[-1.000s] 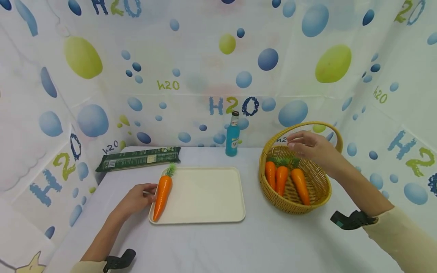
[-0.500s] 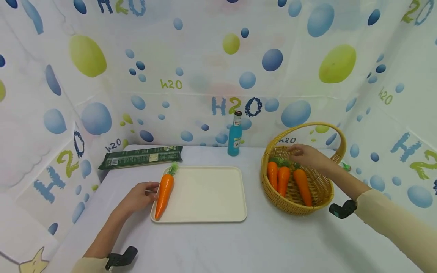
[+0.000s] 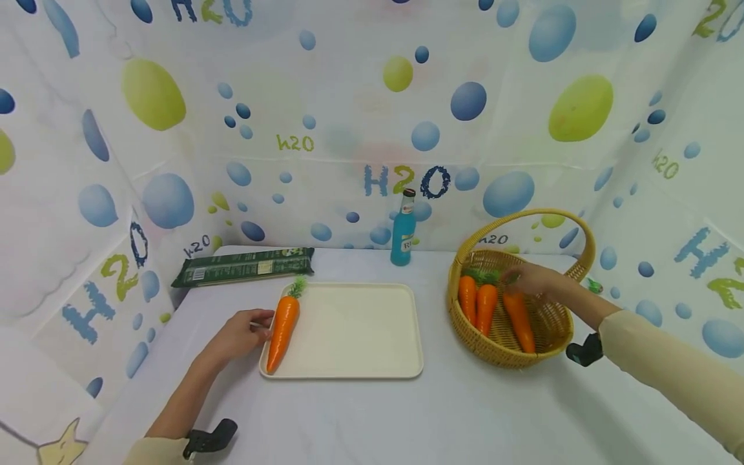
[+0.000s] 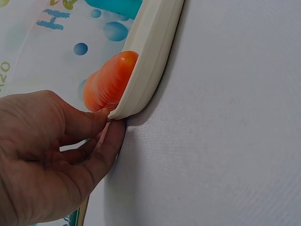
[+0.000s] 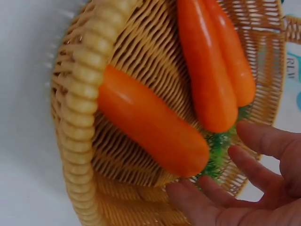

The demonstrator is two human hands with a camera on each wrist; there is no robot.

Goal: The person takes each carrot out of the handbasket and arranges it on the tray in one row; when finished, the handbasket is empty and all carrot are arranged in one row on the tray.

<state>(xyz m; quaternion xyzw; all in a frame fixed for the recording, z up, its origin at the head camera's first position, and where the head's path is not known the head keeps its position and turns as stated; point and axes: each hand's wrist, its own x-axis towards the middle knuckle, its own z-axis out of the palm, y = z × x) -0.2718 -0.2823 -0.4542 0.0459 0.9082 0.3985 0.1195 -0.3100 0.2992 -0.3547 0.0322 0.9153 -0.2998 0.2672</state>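
Observation:
My left hand (image 3: 241, 334) pinches the left rim of a cream tray (image 3: 354, 329); in the left wrist view the thumb lies on the rim and the fingers lie under it. An orange carrot (image 3: 283, 334) with a green top rests on the tray along that side. On the right, my right hand (image 3: 537, 281) reaches into a wicker basket (image 3: 494, 354). Three carrots lie inside. The right wrist view has the fingers spread around the green top of the nearest carrot (image 5: 150, 125), its thick end by the fingertips. The other two carrots (image 5: 207, 75) lie side by side.
A long dark green package (image 3: 244, 267) lies behind the tray at the back left. A blue bottle (image 3: 403, 229) stands upright near the back, between tray and basket. The basket's tall handle (image 3: 523, 214) arches over its opening. Printed curtains hang behind and at both sides.
My right hand has come down from above the basket to the nearest carrot's top. The left hand keeps its place at the tray's rim. The head view has shifted slightly.

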